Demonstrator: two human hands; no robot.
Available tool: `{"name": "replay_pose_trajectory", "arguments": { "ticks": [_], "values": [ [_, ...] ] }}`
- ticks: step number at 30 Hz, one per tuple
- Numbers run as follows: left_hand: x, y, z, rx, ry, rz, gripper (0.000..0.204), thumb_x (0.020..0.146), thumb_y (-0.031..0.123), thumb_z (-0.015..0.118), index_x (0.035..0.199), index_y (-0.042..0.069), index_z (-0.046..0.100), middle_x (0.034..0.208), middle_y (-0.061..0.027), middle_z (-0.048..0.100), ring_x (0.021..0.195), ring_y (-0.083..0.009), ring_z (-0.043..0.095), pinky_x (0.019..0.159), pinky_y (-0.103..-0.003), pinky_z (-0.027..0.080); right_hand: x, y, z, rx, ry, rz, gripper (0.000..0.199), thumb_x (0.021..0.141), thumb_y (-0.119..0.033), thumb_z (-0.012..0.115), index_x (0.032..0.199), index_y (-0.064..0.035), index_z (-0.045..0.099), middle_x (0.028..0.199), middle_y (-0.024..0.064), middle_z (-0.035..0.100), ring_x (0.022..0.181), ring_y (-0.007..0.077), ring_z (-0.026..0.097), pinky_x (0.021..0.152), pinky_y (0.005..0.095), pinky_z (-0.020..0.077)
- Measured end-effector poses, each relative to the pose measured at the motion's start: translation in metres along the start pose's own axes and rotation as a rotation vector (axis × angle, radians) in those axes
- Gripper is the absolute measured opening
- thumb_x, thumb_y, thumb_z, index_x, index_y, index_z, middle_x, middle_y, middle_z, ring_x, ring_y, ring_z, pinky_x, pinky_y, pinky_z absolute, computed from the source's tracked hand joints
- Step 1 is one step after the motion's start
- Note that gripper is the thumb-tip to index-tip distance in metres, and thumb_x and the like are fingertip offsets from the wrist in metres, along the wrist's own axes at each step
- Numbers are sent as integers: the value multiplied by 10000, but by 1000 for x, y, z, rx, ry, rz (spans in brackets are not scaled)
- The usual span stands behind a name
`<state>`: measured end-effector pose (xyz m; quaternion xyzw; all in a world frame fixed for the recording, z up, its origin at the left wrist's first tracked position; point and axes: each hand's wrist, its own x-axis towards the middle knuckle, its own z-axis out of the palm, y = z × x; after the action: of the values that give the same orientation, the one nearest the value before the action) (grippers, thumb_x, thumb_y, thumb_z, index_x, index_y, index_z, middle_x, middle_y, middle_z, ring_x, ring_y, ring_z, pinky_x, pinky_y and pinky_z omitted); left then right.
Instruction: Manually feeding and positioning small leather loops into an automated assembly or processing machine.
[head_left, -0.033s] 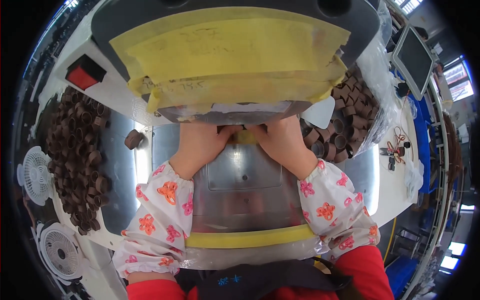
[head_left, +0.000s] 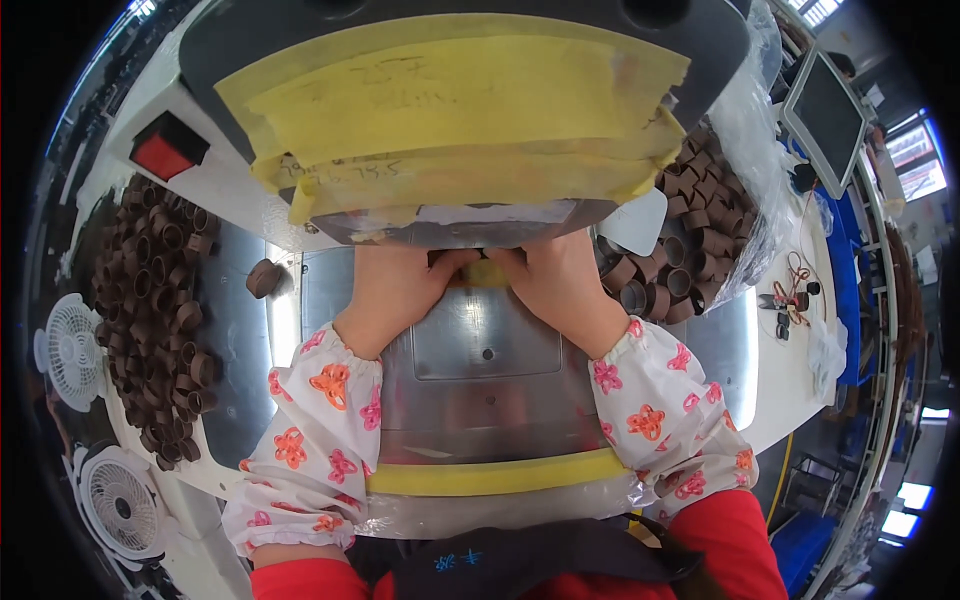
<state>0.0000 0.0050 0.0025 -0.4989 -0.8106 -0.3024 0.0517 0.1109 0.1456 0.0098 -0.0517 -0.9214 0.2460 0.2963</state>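
Note:
My left hand (head_left: 398, 290) and my right hand (head_left: 553, 285) meet under the front edge of a dark machine head (head_left: 470, 232). Both thumbs point inward and nearly touch, with the fingers curled and mostly hidden by the machine. A tiny dark bit shows between the thumb tips, but what they pinch cannot be made out. Just below the thumbs lies a small yellow patch (head_left: 484, 274) on the metal work plate (head_left: 487, 335). A single brown ring (head_left: 265, 278) rests to the left of my left hand.
Heaps of short brown rings lie at the left (head_left: 155, 300) and right (head_left: 705, 215). Yellow tape (head_left: 450, 90) covers the machine's front, close above my hands. A red switch (head_left: 168, 145), two white fans (head_left: 122, 503), clear plastic sheeting (head_left: 755, 200) and a monitor (head_left: 826, 120) stand around.
The machine head and both my hands appear slightly farther left in the picture. My grip looks the same, and the rings have not moved.

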Motion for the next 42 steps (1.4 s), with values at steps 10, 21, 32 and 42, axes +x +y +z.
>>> {"name": "replay_pose_trajectory", "arguments": {
  "ticks": [10, 21, 32, 42],
  "values": [
    [-3, 2, -3, 25, 68, 64, 240, 688, 244, 702, 870, 90, 673, 786, -90, 640, 727, -307, 596, 661, -400, 447, -2, 2, 1, 51, 5, -9, 22, 694, -85, 604, 697, -77, 584, 758, 42, 567, 736, 250, 530, 640, 361, 358],
    [10, 1, 0, -52, 60, 58, 274, 660, 256, 712, 886, 104, 675, 898, -76, 636, 855, -294, 578, 727, -416, 436, 3, 3, -5, 0, 11, 37, 49, 697, -84, 602, 692, -72, 556, 770, 54, 560, 744, 271, 530, 643, 392, 369],
    [-26, 25, -10, -40, 8, 125, 285, 694, 378, 698, 653, 115, 594, 578, -17, 584, 607, -209, 582, 849, -380, 368, -28, -16, -8, 182, -67, 137, 138, 706, -152, 667, 732, -53, 574, 752, 87, 555, 692, 297, 562, 612, 397, 416],
    [-10, 14, -7, -233, 76, 104, 152, 762, 258, 646, 807, 112, 643, 724, -54, 643, 669, -254, 604, 736, -360, 449, -17, -8, -10, 518, -179, 341, 149, 780, -72, 617, 912, -5, 601, 752, 136, 629, 656, 185, 623, 583, 298, 472]
  ]
}}
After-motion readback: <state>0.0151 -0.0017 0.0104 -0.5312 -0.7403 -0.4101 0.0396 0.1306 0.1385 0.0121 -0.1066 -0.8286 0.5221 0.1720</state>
